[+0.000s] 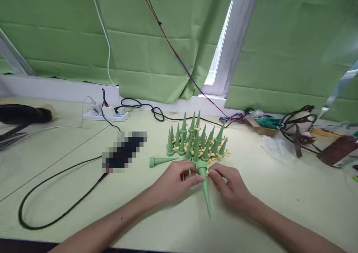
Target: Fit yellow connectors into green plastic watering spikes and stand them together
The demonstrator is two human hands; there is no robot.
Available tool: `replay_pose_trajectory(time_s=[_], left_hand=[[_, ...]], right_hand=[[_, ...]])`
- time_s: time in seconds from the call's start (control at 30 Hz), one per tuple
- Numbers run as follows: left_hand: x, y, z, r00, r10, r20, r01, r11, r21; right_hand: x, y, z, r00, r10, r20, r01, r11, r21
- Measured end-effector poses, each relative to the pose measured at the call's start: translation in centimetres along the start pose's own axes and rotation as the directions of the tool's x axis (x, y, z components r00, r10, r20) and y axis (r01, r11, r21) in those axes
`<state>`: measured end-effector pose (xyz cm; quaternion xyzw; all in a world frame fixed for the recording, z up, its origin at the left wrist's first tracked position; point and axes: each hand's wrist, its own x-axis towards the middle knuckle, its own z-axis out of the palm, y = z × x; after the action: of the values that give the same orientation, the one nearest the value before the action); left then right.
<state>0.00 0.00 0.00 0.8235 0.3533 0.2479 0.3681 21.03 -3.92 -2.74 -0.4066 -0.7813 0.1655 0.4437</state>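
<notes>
Green tapered plastic spike (205,187)

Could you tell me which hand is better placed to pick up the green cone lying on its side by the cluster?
Left, probably: the left hand is nearer the lying cone; the right hand is farther.

Your left hand (175,180) and right hand (228,186) meet at table (279,215) centre, held spike (205,187) between them, tip toward you. Cluster of upright spikes (195,143) just behind your hands. One lone spike (160,161) lies on side, left of cluster. Power strip (106,114) farther back left (near wall). Cable loop (50,199) front left. Clutter of bags and straps (296,128) back right.
</notes>
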Motion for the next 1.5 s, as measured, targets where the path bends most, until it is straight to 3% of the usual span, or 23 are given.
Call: replay_pose_trajectory(time_s=[0.23, 0.43, 0.6, 0.9, 1.0, 1.13, 1.33, 1.5], left_hand=[[0.0, -0.6, 0.3, 0.988, 0.138, -0.068, -0.135, 0.989, 0.053], [-0.3, -1.4, 0.5, 0.945, 0.306, -0.117, -0.296, 0.950, 0.096], [-0.4, -1.7, 0.5, 0.910, 0.401, -0.099, -0.390, 0.913, 0.115], [-0.6, -1.2, 0.5, 0.884, 0.465, -0.046, -0.452, 0.877, 0.163], [-0.7, -1.3, 0.6, 0.907, 0.416, -0.069, -0.402, 0.902, 0.155], [-0.6, -1.1, 0.6, 0.959, 0.264, -0.100, -0.252, 0.961, 0.115], [-0.1, -0.3, 0.3, 0.994, 0.111, 0.009, -0.111, 0.993, 0.026], [0.0, 0.3, 0.0, 0.996, 0.002, 0.085, 0.013, 0.984, -0.175]], right_hand=[[-0.3, -0.3, 0.3, 0.997, 0.071, 0.018, -0.071, 0.997, 0.029], [-0.4, -0.3, 0.3, 0.990, 0.122, 0.071, -0.130, 0.985, 0.113], [-0.4, -0.3, 0.2, 0.988, 0.110, 0.110, -0.123, 0.985, 0.120], [-0.2, -0.5, 0.2, 0.985, 0.084, 0.151, -0.099, 0.991, 0.094], [-0.3, -0.4, 0.2, 0.987, 0.096, 0.131, -0.108, 0.990, 0.090], [-0.2, -0.3, 0.3, 0.994, 0.091, 0.065, -0.096, 0.992, 0.083], [-0.4, -0.3, -0.1, 0.997, 0.067, -0.022, -0.066, 0.996, 0.056], [-0.3, -0.3, -0.3, 0.999, 0.033, -0.008, -0.032, 0.998, 0.048]])
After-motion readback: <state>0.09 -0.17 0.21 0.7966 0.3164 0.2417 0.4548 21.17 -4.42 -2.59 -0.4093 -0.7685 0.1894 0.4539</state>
